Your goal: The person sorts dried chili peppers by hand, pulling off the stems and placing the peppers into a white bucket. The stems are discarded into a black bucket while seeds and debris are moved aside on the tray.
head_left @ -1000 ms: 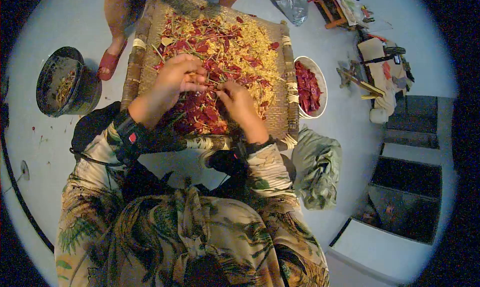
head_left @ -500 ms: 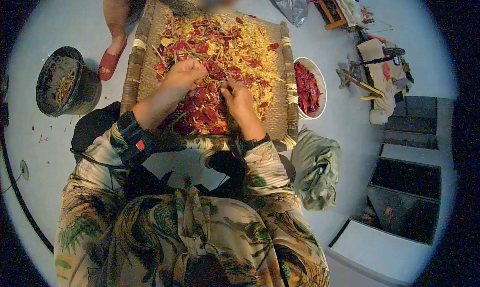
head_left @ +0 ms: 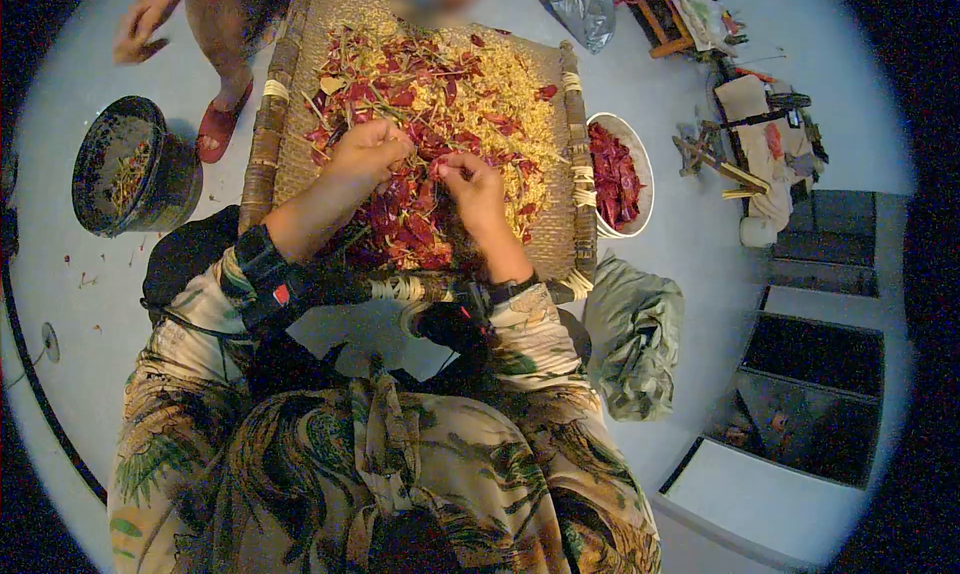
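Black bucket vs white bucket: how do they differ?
The black bucket holds stem-like scraps; the white bucket, red pods. The black bucket shows much bare inner wall; the white bucket looks fuller. The black bucket stands left of the woven rack, the white bucket right. Both are open-topped.

Deep red chillies (head_left: 405, 246), golden-yellow seeds (head_left: 520, 86), tan woven mat (head_left: 552, 219), brown frame (head_left: 265, 146), white bucket (head_left: 649, 179), black tub (head_left: 186, 189), grey-green sack (head_left: 635, 344), red slipper (head_left: 215, 134), cream clothing (head_left: 380, 464) patterned with green leaves and brown-black swirls, pale blue-grey floor (head_left: 700, 244)
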A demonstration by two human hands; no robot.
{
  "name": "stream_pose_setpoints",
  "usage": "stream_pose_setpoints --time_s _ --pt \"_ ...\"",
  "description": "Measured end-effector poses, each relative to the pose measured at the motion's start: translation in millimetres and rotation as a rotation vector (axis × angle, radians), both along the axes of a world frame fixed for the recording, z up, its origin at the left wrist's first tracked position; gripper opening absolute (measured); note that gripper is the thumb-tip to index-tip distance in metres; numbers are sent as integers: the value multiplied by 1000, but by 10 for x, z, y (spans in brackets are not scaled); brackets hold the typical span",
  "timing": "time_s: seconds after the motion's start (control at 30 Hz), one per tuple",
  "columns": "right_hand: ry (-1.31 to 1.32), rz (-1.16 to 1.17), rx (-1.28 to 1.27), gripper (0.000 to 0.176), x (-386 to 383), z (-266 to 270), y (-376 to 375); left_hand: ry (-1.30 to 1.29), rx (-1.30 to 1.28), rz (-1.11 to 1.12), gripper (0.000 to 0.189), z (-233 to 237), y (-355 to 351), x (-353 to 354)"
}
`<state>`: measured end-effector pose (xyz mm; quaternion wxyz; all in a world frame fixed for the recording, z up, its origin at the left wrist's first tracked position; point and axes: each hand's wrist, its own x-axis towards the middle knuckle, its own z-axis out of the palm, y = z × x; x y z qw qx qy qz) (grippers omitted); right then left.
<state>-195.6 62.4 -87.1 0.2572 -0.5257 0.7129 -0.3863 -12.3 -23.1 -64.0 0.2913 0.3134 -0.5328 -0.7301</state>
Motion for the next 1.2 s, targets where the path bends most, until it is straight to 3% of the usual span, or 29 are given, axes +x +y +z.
stream_pose_setpoints --time_s 0.03,0.13,0.27,0.47,0.57,0.77,0.87,1.07,1.17,1.2 --pt "-204 20 -69 14 -2 39 -4 2 -4 -9 13 -26 -10 4" --pt "-649 -64 77 14 19 331 41 31 -41 3 11 -53 1 -17" --pt "-807 -28 82 18 56 483 76 192 -38 72 15 69 118 -115" --pt "-990 70 104 24 183 519 119 141 -134 -105 16 252 131 -35" --pt "-874 33 126 32 310 702 107 108 -150 -51 17 260 147 -23" --pt "-42 163 -210 30 399 667 125 22 -285 36 17 338 185 -17" --pt "97 197 -295 25 399 671 117 -49 -326 59 17 328 197 -2" --pt "312 203 -235 16 441 811 170 -100 -363 79 19 384 212 11" --pt "257 231 -218 14 435 840 174 11 -393 100 20 316 200 -18" --pt "167 246 -226 14 425 824 177 33 -271 53 21 332 200 -9"
